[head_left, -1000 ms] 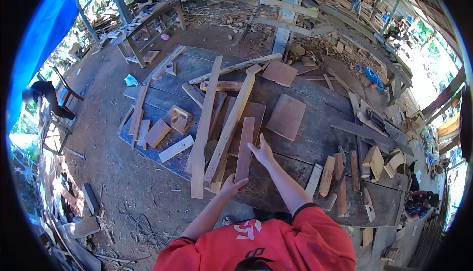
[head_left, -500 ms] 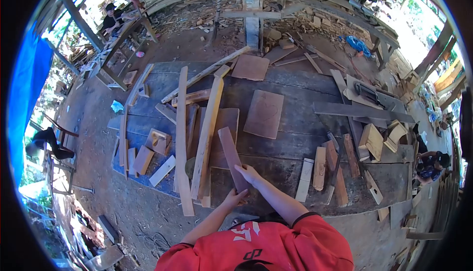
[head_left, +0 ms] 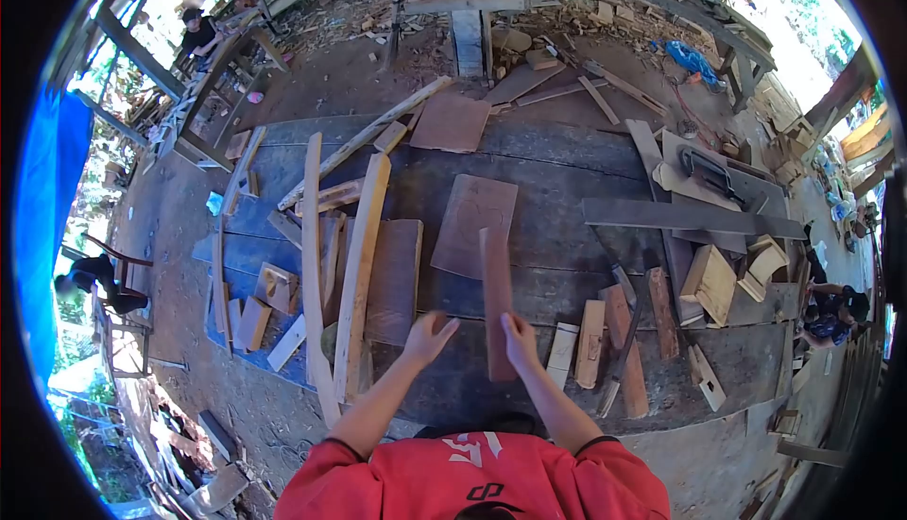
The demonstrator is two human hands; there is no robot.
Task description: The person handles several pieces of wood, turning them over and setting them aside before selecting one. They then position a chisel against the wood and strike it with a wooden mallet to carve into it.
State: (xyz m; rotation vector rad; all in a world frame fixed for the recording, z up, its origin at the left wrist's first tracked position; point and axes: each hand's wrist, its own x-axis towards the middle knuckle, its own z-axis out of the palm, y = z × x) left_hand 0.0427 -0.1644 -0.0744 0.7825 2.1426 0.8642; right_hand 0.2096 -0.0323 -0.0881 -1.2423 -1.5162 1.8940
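My right hand (head_left: 519, 340) grips the edge of a narrow reddish-brown wooden board (head_left: 496, 303) near its lower end. The board stands out lengthwise in front of me, its far end overlapping a flat brown wood panel (head_left: 472, 213) in view. To the left, my left hand (head_left: 431, 339) is apart from the board, holding nothing, with thumb and fingers parted. It is close to a wide brown plank (head_left: 395, 284) lying on the dark wooden table (head_left: 557, 284). A long pale yellow beam (head_left: 364, 274) rests just left of that plank.
Small wood blocks (head_left: 252, 322) lie on the table's left side. At the right are several short wood pieces (head_left: 590, 340), a long dark board (head_left: 690, 218) and a black clamp (head_left: 709, 172). A person (head_left: 200, 34) sits at the back left; another person (head_left: 833, 312) is at the far right.
My left hand has let go of the brown board and moved left. My right hand has carried the board to the right and turned it more upright in view.
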